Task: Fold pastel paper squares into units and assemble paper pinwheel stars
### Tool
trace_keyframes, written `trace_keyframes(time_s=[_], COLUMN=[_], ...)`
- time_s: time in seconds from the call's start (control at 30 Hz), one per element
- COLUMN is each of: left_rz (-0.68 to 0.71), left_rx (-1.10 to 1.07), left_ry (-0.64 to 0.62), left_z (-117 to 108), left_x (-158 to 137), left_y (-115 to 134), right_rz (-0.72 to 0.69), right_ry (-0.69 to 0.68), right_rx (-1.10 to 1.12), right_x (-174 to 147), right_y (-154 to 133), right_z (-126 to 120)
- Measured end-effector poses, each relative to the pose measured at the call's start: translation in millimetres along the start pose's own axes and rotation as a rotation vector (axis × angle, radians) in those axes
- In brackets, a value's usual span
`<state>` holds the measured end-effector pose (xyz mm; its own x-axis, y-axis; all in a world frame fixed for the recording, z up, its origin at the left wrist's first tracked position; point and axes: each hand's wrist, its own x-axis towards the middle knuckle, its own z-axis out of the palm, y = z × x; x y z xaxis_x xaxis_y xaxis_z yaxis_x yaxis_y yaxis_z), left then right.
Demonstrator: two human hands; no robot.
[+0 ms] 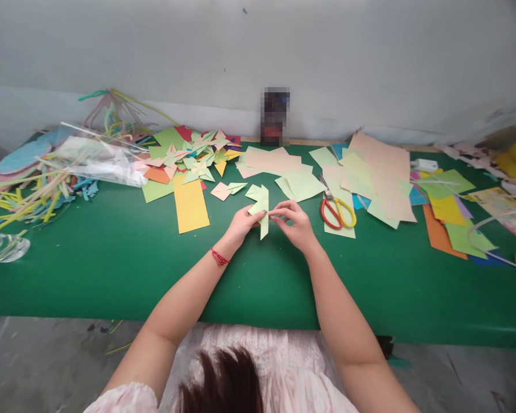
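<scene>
Paper (262,199), pale green and folded, sits between the hands over the green surface (258,287), pinched in the grip of the left hand (241,224)! Fingertips of the right hand (298,226) meet its right edge; whether they pinch it, I can't tell. Looks like fold-shaping, seemingly calling for steady left hold, delicate right fingertips.

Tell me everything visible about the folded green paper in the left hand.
The folded green paper is pale, with angular flaps towards the top and left and a narrow strip ending in a slant below. The left hand pinches it above the table, thumb on top. The right hand meets its right edge; whether it grips is unclear.
</scene>
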<state>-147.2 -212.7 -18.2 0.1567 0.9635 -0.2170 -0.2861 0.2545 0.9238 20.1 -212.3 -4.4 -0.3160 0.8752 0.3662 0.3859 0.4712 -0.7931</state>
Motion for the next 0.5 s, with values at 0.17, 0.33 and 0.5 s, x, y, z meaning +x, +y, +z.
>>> trace_keyframes(time_s=[0.17, 0.33, 0.5], left_rz=[-0.013, -0.020, -0.016], left_rx=[-0.074, -0.098, -0.050], left_ry=[-0.028, -0.065, -0.076], left_z=[0.7, 2.4, 1.3], left_x=[-0.8, -3.6, -2.7], left_y=[-0.5, 1.3, -0.7], right_rz=[-0.106, -0.137, -0.134], right_ry=[-0.093, -0.093, -0.053], right_rx=[-0.073, -0.088, -0.087], right_x=[-0.4, 0.2, 0.8], right_y=[7.8, 8.2, 7.8], right_z=[5.0, 3.2, 2.2])
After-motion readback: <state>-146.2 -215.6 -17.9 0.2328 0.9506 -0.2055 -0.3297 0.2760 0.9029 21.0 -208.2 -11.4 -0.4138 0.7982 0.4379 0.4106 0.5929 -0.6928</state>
